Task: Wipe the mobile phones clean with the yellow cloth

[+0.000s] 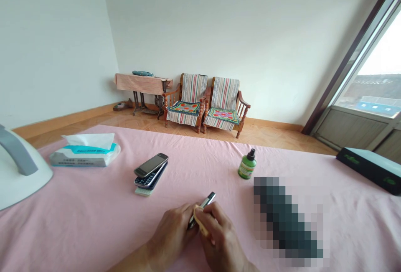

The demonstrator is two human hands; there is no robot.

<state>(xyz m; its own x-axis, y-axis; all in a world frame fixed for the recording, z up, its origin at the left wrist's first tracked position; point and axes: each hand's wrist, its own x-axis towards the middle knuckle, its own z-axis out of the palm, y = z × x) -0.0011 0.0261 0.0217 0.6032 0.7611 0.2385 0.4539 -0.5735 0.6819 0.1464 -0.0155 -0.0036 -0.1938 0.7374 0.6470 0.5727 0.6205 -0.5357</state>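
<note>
Low in the middle of the head view, my left hand [171, 229] is closed around a slim mobile phone [209, 198], held tilted with its silver edge and dark end showing. Against that phone, my right hand [222, 233] pinches a small pale yellow piece [199, 217], which could be cloth or sponge. My fingers hide much of both. To the left, beyond my hands, lies a stack of several phones [151, 166], the top one set askew. A green bottle [247, 167] with a black spray top stands to the right.
A pink cloth [200, 155] covers the table. On the left are a tissue pack [86, 155] and a white appliance with a grey handle [21, 171]. At right lie a blurred-out dark object [285, 217] and a black box [369, 169]. Two chairs [194, 92] stand beyond.
</note>
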